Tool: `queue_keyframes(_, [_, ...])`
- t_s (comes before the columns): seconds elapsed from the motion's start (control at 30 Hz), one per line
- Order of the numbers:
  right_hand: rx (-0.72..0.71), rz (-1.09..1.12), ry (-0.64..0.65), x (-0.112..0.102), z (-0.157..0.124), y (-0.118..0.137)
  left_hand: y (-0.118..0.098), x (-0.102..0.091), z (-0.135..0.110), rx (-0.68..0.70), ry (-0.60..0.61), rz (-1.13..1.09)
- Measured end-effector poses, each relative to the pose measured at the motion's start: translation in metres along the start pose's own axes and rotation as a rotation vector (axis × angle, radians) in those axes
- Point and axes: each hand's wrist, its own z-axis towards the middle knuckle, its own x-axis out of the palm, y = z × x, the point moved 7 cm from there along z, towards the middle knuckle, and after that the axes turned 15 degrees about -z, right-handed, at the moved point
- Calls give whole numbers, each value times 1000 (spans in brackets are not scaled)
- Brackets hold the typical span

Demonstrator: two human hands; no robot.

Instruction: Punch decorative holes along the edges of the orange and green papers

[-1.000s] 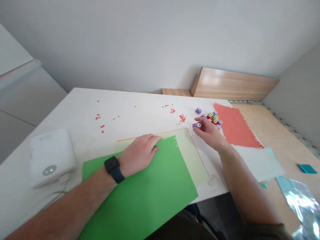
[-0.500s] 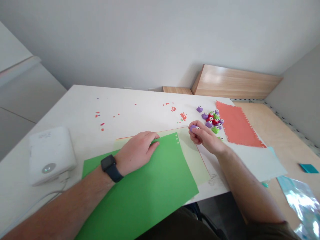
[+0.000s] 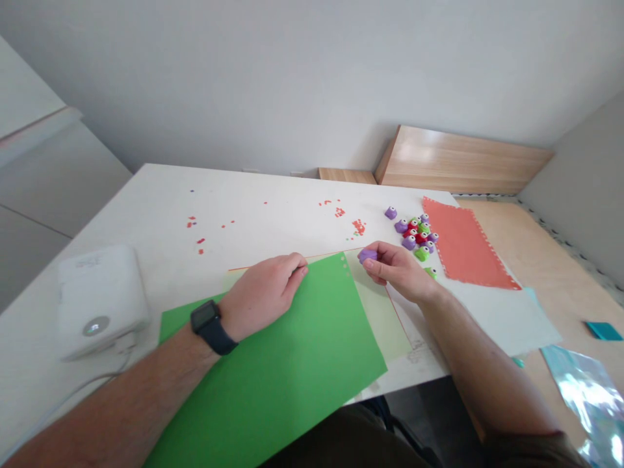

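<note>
My right hand (image 3: 397, 272) pinches a purple craft punch (image 3: 368, 255) between thumb and fingers, just beside the top corner of a green paper sheet (image 3: 273, 364). That corner has a few small punched holes. My left hand (image 3: 260, 296) lies flat on the sheet's upper part, holding nothing in its fingers. A pale green sheet (image 3: 377, 309) lies partly under the green one. Beyond my right fingers sits a cluster of purple, red and green craft punches (image 3: 416, 235), with one purple punch (image 3: 390, 212) apart from it.
The white table (image 3: 146, 208) holds scattered red paper bits (image 3: 359, 227), a white boxy device (image 3: 100, 302) with a cable, an orange-red sheet (image 3: 463, 247) and a pale blue sheet (image 3: 502, 318). Iridescent foil (image 3: 585, 396) and a teal piece (image 3: 603, 331) lie on the wooden surface to the right.
My right hand has moved left and closer to the green sheet's corner, with the purple punch turned in its grip. My left hand has slid slightly left.
</note>
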Motion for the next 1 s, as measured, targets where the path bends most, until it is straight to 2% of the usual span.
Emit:
queue_keyframes(0.17, [47, 42, 18, 6, 1, -1, 1, -6, 0, -3, -42, -7])
queue_keyframes(0.33, [45, -2, 23, 9, 1, 1, 0, -9, 1, 18, -74, -19])
queue_keyframes(0.53, [38, -47, 99, 14, -1, 2, -2, -10, 0, 22, -87, -19])
queue_keyframes(1.0, [57, -104, 131, 19, -4, 7, -6, -16, -1, 45, -136, 2])
